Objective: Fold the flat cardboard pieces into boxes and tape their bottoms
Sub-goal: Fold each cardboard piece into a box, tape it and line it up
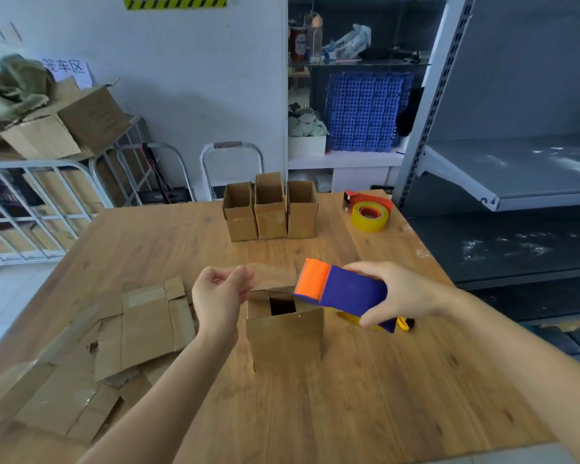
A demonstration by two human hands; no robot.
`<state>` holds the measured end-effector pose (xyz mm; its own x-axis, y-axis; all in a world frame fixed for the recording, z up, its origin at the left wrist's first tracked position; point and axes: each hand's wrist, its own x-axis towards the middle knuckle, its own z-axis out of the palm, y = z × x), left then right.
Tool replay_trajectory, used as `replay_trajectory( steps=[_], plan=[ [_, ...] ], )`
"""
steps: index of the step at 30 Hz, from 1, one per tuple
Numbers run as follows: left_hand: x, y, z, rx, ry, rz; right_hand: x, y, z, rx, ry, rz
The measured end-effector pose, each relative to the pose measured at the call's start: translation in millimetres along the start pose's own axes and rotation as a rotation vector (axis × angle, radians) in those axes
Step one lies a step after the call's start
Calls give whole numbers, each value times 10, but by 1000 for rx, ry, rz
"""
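Head view: open-ended box [285,339] mid-table.
Left hand [220,296] pinches a flap [268,277]; right hand [399,296] grips the tape dispenser [342,291]. If the flap springs back, tape may land crooked. Three folded boxes [270,209] stand beyond.

Brightness: bright and even over the wooden table [365,396], soft light, no hard beam.
Source: cannot tell; the floor [7,296] on the left washes out near white.
Shadows: faint and soft-edged under the box [283,339]; lower right shelving sits dark.
Glare: pale sheen patches on the grey shelf [533,165].
Blur: box flap by the left hand [220,296] smears; green cloth [10,88] top left is mushy.
Distortion: wide-angle bend, shelf upright [426,105] leans, table edges splay.
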<state>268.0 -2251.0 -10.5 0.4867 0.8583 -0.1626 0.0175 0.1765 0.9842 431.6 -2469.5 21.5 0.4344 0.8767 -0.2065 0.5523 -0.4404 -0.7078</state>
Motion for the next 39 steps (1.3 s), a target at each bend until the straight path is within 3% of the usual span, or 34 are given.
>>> replay_trajectory(
  steps=[2, 6, 9, 18, 23, 30, 39],
  plan=[
    [39, 16, -7, 35, 37, 14, 31, -85, -54, -5, -44, -20],
    [144, 40, -66, 221, 75, 102, 78, -280, -109, -277, -124, -46],
    [215, 51, -95, 135, 27, 37, 118, -302, -129, -358, -141, -66],
    [388, 111, -177, -2, 85, -25, 250, -313, -203, -180, -71, -146],
    [673, 217, -580, -162, 275, -78, 148, -120, -353, -234, -69, -96],
    [647, 182, -577, -92, 213, 27, 255, 63, -449, -303, -106, -36],
    [501, -50, -624, -32, 186, 22, 616, 77, -680, -255, -241, 35]
  ],
)
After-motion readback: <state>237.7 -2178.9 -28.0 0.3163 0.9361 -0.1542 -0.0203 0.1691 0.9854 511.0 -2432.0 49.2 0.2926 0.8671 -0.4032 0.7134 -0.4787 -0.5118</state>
